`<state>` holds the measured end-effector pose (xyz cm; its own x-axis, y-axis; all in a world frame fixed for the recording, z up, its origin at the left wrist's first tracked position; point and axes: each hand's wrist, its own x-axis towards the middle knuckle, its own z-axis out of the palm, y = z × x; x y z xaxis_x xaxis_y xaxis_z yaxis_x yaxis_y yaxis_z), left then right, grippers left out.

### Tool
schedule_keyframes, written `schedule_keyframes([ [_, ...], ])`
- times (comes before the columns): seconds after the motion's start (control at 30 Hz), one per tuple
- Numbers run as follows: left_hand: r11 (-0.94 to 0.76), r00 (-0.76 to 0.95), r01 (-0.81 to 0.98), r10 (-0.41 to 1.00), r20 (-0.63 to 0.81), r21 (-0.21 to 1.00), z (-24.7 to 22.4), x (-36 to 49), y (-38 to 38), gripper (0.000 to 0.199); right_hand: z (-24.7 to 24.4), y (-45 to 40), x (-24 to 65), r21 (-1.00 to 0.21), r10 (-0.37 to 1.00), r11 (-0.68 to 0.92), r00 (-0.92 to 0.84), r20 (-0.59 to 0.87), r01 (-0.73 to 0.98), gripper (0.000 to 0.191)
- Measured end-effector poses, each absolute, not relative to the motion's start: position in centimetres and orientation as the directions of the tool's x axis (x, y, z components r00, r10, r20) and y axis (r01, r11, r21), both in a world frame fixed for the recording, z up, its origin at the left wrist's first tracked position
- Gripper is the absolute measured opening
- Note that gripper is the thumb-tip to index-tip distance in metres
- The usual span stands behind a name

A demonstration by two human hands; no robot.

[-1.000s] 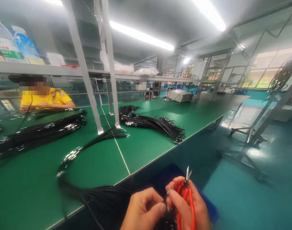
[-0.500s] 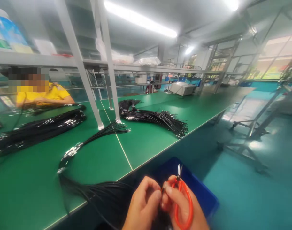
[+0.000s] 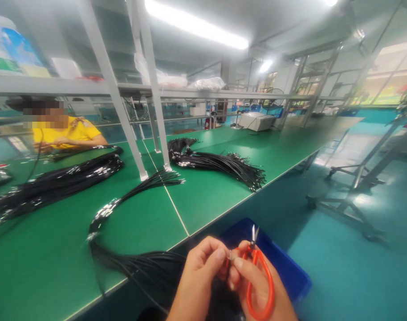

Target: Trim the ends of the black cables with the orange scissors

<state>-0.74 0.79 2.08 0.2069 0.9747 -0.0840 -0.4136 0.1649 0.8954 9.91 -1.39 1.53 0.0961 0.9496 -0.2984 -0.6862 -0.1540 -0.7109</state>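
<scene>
Beside green table (image 3: 133,223) with black cable bundles (image 3: 220,167) left and far, pinching small piece (image 3: 229,255) near between left hand (image 3: 203,263) and right hand (image 3: 261,285), latter also gripping red-handled scissors (image 3: 270,281), likely mid-step, can't tell which bundles are done or left.

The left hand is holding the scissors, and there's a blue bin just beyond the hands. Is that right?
Not quite: the head view shows the scissors in the right hand, not the left hand. The blue bin is just beyond the hands.
</scene>
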Motion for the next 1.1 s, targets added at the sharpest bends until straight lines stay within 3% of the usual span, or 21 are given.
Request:
schedule_keyframes([
  [0.27,0.170,0.208,-0.533,0.976,-0.066,0.829,1.8,-0.1,0.5,0.024,2.2,-1.3,9.5,-0.697,0.955,-0.124,0.107,-0.277,-0.706,0.020],
  [0.5,0.065,0.145,-0.383,0.989,-0.010,0.921,1.6,-0.3,0.3,0.016,1.5,-0.9,9.1,-0.682,0.963,-0.080,0.121,-0.241,-0.727,0.021],
  [0.67,0.205,0.196,-0.511,0.973,-0.119,0.835,1.6,-0.7,0.7,0.019,1.4,-0.9,9.1,-0.664,0.962,-0.092,0.105,-0.250,-0.742,0.017],
  [0.8,0.066,0.074,-0.330,0.996,-0.044,0.942,1.6,-0.5,0.5,0.014,1.6,-1.0,9.1,-0.672,0.952,-0.111,0.115,-0.282,-0.732,0.017],
  [0.87,-0.130,-0.061,-0.104,0.990,0.125,0.986,1.8,0.0,0.0,0.008,2.0,-1.1,9.0,-0.678,0.955,-0.088,0.132,-0.267,-0.729,0.018],
  [0.97,-0.318,-0.256,0.206,0.895,0.365,0.925,2.2,0.6,-0.6,0.018,2.5,-1.4,8.7,-0.696,0.939,-0.097,0.168,-0.301,-0.711,0.018],
  [1.03,-0.310,-0.282,0.212,0.889,0.361,0.927,2.2,0.5,-0.5,0.016,2.6,-1.5,8.6,-0.704,0.928,-0.104,0.185,-0.322,-0.702,0.019],
  [1.1,-0.191,-0.184,0.006,0.965,0.189,0.982,2.1,0.1,-0.1,0.014,2.5,-1.5,8.6,-0.703,0.938,-0.082,0.184,-0.295,-0.707,0.018],
])
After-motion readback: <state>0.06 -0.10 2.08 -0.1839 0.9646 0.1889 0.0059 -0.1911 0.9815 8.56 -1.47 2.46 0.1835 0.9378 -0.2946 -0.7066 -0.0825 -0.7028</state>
